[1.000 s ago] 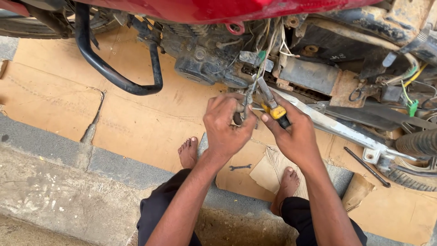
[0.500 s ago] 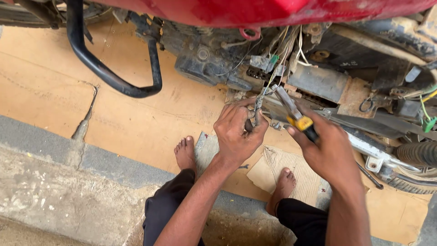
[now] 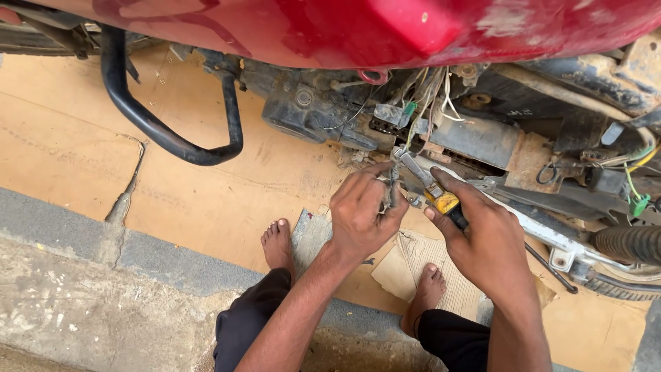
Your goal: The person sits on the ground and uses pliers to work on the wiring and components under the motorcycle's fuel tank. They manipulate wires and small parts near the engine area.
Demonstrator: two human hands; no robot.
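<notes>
- Two hands meet under the red motorcycle body (image 3: 413,27): the right hand (image 3: 485,241) is closed round the yellow-and-black handles of a pair of pliers (image 3: 430,189), the left hand (image 3: 361,217) pinches a thin cable (image 3: 394,186).
- The pliers are grey steel, slim-nosed, pointing to 11 o'clock at the cable.
- At 12 o'clock hang loose wires (image 3: 430,96); at 3 o'clock lies a silver frame bar (image 3: 551,238).
- Open cardboard floor (image 3: 69,145) spreads towards 9 o'clock, past a black crash bar (image 3: 165,138).
</notes>
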